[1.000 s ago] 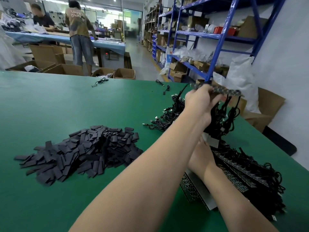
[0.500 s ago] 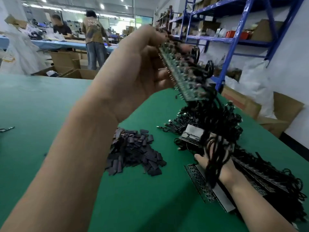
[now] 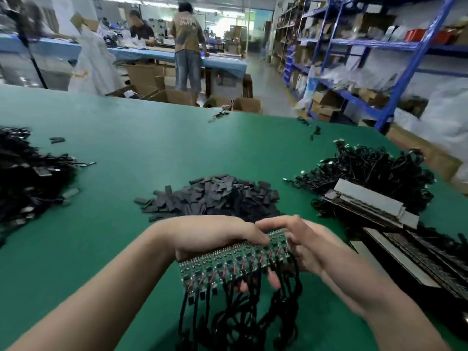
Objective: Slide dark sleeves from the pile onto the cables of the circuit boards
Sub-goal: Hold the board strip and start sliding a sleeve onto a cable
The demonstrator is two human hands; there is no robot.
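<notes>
On the green table, a black heap lies at far left. Your left hand grips the circuit board strip, fingers curled over its top edge; its cables hang down. The sleeve pile lies just behind. Your right hand holds the strip's right end, fingers curled under it.

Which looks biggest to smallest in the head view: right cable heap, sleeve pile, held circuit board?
1. right cable heap
2. sleeve pile, near edge partly hidden
3. held circuit board, smallest despite being nearest the camera
</notes>
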